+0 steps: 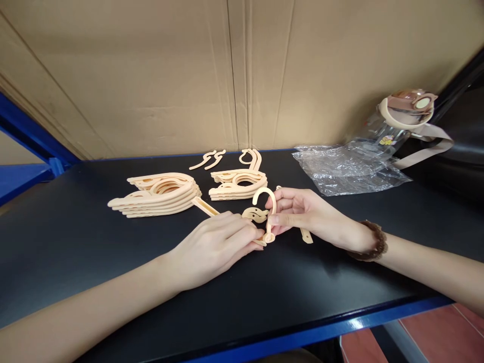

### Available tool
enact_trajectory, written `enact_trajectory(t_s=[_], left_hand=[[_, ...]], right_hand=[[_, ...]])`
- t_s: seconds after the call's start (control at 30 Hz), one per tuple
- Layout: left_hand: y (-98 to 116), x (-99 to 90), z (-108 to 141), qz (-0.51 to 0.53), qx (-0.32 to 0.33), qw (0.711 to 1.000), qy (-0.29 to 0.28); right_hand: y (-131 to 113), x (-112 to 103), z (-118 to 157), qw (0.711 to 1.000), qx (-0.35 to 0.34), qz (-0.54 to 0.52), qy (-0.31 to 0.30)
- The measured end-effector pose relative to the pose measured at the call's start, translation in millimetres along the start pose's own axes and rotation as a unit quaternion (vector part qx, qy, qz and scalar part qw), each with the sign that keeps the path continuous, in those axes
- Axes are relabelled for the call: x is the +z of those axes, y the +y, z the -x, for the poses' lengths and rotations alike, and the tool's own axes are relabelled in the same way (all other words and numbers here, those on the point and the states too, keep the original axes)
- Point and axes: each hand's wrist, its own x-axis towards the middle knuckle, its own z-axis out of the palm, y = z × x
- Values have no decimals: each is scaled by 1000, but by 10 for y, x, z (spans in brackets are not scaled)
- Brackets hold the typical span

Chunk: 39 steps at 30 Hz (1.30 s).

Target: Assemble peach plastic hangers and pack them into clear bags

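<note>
Over the middle of the desk [245,307], right hand [308,214] pinching a cream hook [273,204], long axis roughly upright, curl opening toward left edge, left hand [217,234] gripping a hanger arm [205,206]

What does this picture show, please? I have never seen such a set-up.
No machine is here, only a person's bare left hand and right hand. A camera worn on the head looks forward and down at them. On the black table lie two stacks of cream pieces, loose pieces behind them, and clear plastic wrapping at the right, near a bottle. The right hand holds a curved hook; the left holds a pale strip, partly hidden, near the hook's lower end.
</note>
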Motion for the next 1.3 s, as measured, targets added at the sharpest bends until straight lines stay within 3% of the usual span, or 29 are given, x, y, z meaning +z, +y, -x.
enact_trajectory(t_s=[1.03, 1.3], left_hand=[[13, -14, -3, -1, -4, 1000, -5], [-16, 16, 25, 1, 21, 999, 27]], right_hand=[[-54, 72, 16, 1000, -3, 8, 9], [-25, 65, 7, 1000, -5, 12, 18]])
